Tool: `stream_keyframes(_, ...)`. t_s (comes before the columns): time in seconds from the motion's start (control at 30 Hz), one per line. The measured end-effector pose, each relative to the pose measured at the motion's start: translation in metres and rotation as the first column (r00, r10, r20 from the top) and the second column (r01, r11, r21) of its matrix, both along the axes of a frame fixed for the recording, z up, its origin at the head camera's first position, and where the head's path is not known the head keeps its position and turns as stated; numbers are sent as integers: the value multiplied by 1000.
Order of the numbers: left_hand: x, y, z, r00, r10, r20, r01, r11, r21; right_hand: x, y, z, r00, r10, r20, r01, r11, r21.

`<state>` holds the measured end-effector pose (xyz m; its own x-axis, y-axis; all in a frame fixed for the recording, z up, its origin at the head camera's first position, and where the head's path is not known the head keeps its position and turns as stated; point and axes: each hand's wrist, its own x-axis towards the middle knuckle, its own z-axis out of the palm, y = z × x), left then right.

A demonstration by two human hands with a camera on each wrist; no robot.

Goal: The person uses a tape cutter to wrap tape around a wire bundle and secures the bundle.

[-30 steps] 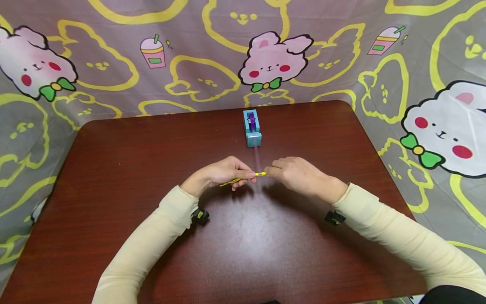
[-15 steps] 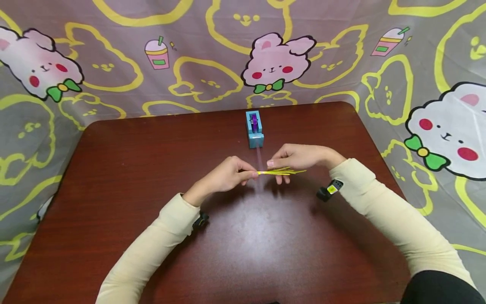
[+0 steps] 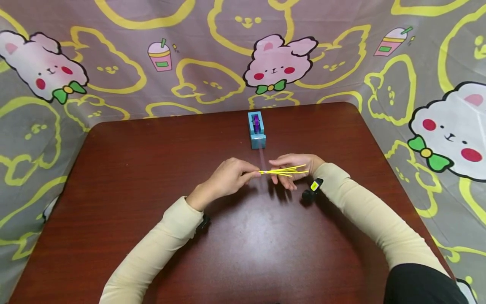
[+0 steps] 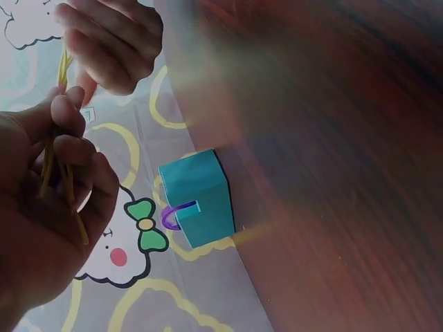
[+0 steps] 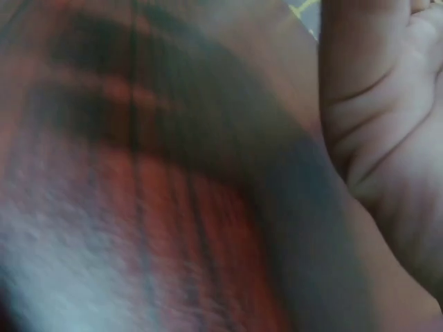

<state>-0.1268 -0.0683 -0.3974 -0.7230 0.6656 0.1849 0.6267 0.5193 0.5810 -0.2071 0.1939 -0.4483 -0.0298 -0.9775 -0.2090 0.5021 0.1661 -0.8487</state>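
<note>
In the head view, my left hand (image 3: 228, 177) pinches a bundle of thin yellow strands (image 3: 286, 171) between thumb and fingertips. Their loose ends fan out to the right. My right hand (image 3: 292, 171) lies behind and below the fan, palm turned up, fingers loosely spread. From the blue tape dispenser (image 3: 257, 131) with its purple core, a strip of clear tape (image 3: 262, 154) runs toward me to the bundle by the left fingertips. The left wrist view shows more yellow strands (image 4: 47, 169) among the left fingers. The right wrist view holds only part of the right palm (image 5: 394, 124).
The dark red-brown table (image 3: 152, 169) lies under both hands, with the dispenser near its back edge. A patterned cloth (image 3: 212, 38) with rabbits and yellow outlines hangs behind and at both sides.
The right hand has let go of the bundle's end and turned palm up beneath it. The strands, pointing left before, now fan out rightward. The left hand stays at the tape.
</note>
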Motion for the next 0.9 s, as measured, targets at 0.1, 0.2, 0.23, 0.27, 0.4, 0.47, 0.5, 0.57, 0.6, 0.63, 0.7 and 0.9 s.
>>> stream_keyframes(0.1, 0, 1, -1, 998, -8, -62, 6, 1000, -21, 2, -1, 0, 1000, -9, 3, 9, 999, -33)
stream_keyframes(0.2, 0, 2, -1, 995, -9, -100, 5, 999, -38, 4, -2, 0, 1000, -17, 4, 17, 998, -58)
stream_keyframes(0.23, 0, 2, -1, 994, -9, -110, 5, 999, -43, 4, -2, 0, 1000, -19, 3, 19, 998, -65)
stream_keyframes(0.27, 0, 2, -1, 993, -10, -115, 5, 999, -45, 5, -2, 0, 1000, -22, 0, 22, 997, -70)
stream_keyframes(0.4, 1, 3, -1, 990, -16, -142, 9, 999, -54, 5, -1, 1, 999, -31, -35, 29, 998, -62)
stream_keyframes(0.47, 1, 3, -1, 987, -20, -158, 11, 998, -58, 4, 0, 3, 997, -27, -67, 24, 999, -44)
stream_keyframes(0.5, 1, 3, -1, 985, -22, -169, 11, 998, -63, 3, 0, 5, 996, -22, -88, 19, 999, -33)
stream_keyframes(0.57, 1, 3, -1, 982, -24, -187, 10, 997, -73, 1, -1, 11, 990, -5, -140, 5, 1000, 1)
stream_keyframes(0.6, 2, 3, 0, 980, -25, -195, 10, 997, -79, 0, -1, 14, 986, 3, -169, 1, 1000, 21)
stream_keyframes(0.63, 2, 3, 0, 979, -25, -203, 8, 997, -82, 0, -1, 18, 981, 11, -196, -2, 999, 44)
stream_keyframes(0.7, 2, 3, -1, 977, -25, -214, 7, 996, -83, -2, -2, 27, 967, 29, -252, -5, 995, 98)
stream_keyframes(0.9, 3, 3, -3, 979, -8, -205, -2, 999, -47, 3, -5, 59, 891, 74, -447, 50, 964, 260)
